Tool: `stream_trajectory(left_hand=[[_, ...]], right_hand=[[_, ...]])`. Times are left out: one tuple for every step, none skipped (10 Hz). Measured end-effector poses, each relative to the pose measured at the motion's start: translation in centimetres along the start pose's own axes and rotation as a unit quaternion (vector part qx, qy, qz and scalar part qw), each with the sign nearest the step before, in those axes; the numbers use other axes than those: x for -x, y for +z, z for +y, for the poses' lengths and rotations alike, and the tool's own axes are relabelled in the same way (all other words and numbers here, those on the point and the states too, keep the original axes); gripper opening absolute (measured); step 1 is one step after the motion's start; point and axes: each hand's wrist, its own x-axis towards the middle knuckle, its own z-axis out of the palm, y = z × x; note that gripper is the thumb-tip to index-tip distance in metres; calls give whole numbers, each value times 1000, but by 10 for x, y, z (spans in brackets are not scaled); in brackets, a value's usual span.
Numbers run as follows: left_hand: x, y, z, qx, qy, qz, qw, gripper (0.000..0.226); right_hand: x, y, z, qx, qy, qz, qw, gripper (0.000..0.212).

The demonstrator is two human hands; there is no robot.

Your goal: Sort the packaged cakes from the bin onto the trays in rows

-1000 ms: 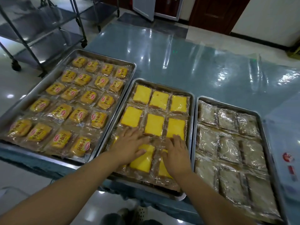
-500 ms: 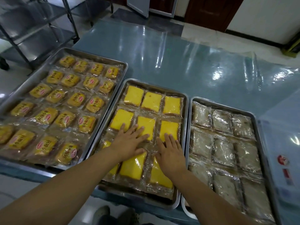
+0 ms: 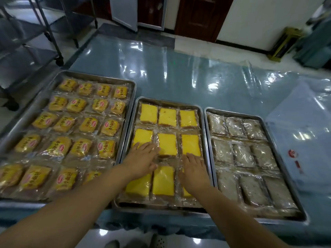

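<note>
Left of the middle tray (image 3: pixel 202 133), a wider tray (image 3: pixel 96 78) held labelled yellow buns (image 3: pixel 71 122) in rows. In the middle tray, nine wrapped yellow cakes (image 3: pixel 167 117) lay three by three, each long axis running from near rim to far rim. The left grip (image 3: pixel 141 160) lay flat, fingers straight and spread, holding nothing, on the left column. The right grip (image 3: pixel 194 171), equally flat and empty, covered the near right cake. Right of the middle tray, a third tray (image 3: pixel 236 114) carried pale speckled cakes (image 3: pixel 241 154), likewise lengthwise, on the table (image 3: pixel 179 68).
</note>
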Motion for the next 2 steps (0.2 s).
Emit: stream_trajectory(left_hand=[[18,-19,-21,15,17,20,1000,70],[36,-41,-38,88,22,17,996,71]], right_hand=[[6,-7,-33,0,-5,46,999,60],[7,-23,-63,1,11,73,997,59]])
